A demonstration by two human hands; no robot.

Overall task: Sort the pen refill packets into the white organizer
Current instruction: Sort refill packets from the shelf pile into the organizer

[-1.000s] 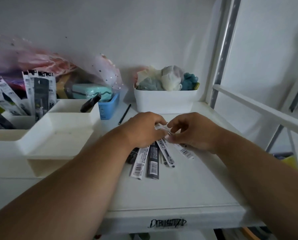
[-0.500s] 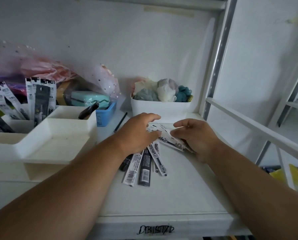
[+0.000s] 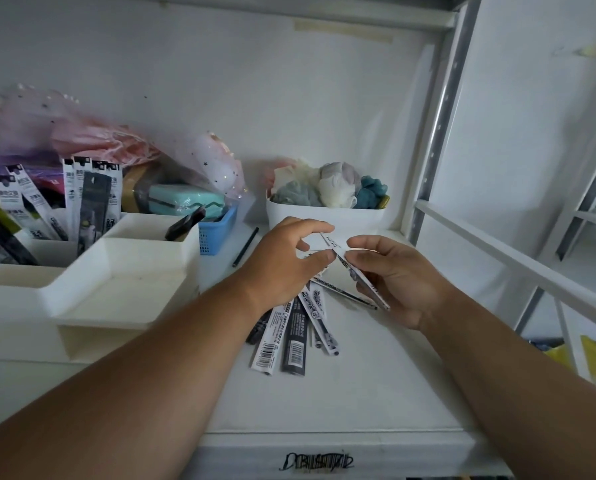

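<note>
A: Currently, what do we hold?

B: Our right hand [image 3: 398, 282] pinches one pen refill packet [image 3: 360, 278] between thumb and curled fingers, raised above the white shelf [image 3: 376, 393]. Our left hand [image 3: 286, 261] meets the packet's upper end with thumb and forefinger; that grip is narrow, and we cannot tell whether it closes on the packet.

A: Where are the remaining packets?

B: We see a fan of loose packets [image 3: 294, 336] lying on the shelf below our hands, partly under the left wrist.

A: And the white organizer [image 3: 92, 299]?

B: It stands at the left. We note upright packets [image 3: 90, 199] in its rear compartments. A white tub [image 3: 324, 218] of soft items sits behind our hands.
</note>
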